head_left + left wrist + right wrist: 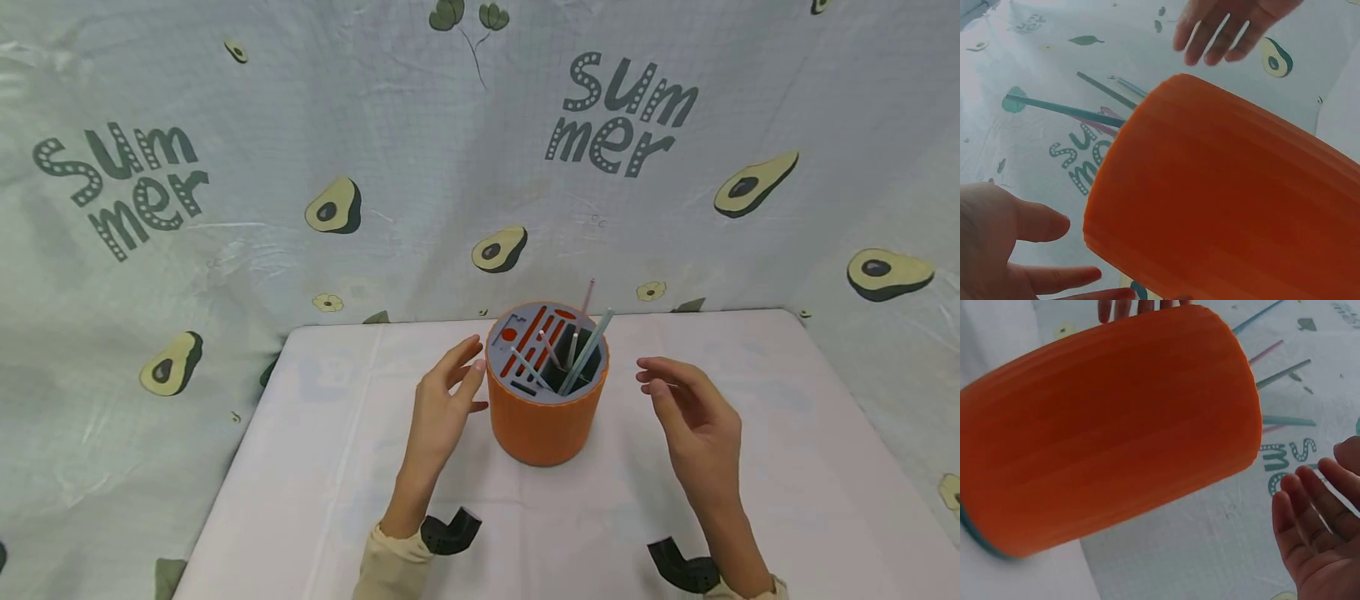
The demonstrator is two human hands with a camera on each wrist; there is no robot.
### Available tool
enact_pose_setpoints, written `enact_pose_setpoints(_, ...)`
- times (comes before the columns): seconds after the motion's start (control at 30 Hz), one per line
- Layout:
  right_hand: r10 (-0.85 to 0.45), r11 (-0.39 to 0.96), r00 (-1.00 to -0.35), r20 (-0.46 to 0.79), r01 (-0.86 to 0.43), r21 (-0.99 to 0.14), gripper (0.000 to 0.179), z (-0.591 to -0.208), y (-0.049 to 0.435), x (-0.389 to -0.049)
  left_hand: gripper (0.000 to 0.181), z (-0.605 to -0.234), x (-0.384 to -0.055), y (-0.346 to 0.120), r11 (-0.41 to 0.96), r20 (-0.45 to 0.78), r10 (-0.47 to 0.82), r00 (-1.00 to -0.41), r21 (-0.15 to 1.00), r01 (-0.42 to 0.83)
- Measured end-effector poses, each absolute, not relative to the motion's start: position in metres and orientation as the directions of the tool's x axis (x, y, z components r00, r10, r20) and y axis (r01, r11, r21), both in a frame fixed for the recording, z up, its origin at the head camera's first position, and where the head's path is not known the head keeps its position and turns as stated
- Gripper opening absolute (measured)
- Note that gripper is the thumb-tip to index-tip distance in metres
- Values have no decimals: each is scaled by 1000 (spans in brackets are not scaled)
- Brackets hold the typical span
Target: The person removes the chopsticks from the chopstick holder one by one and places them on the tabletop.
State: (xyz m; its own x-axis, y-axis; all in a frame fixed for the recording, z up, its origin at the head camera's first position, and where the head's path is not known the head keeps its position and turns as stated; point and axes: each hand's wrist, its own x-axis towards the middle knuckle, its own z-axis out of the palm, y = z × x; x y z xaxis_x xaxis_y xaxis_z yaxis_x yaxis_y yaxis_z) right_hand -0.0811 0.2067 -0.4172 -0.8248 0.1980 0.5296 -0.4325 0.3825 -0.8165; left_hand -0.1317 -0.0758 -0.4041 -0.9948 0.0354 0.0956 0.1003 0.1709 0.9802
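Observation:
An orange cylindrical holder (543,429) stands upright on the table, with a grey slotted top (552,397). Several thin sticks lean out of the dark opening in that top, among them a thick pale teal one (588,351) and a pink one (587,298). My left hand (441,410) is at the holder's left side, fingers loosely bent and close to the rim; whether a fingertip touches it I cannot tell. On the other side, my right hand (705,433) hovers apart from the holder, its fingers relaxed and holding nothing.
White cloth covers the table (360,467). Behind it hangs a pale sheet (420,125) printed with avocados and lettering. A black curved band piece (452,533) sits at the left wrist, and a similar black piece (682,568) at the right.

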Motion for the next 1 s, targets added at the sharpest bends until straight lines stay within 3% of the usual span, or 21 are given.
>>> enact_pose_setpoints(0.23, 194, 351, -861, 470, -387, -853, 33, -407, 188, -95, 54, -399, -131, -72, 167, 29, 97, -995, 985, 45)
enact_pose_setpoints(0.5, 194, 347, -889, 415, -334, -876, 30, -404, 172, -110, 55, -402, -131, -68, 176, 1, 73, -997, 984, 14)
enact_pose_setpoints(1.0, 225, 483, -849, 477, -328, -812, 23, -408, 163, -119, 52, -407, -133, -66, 85, -16, 65, -998, 996, -10)
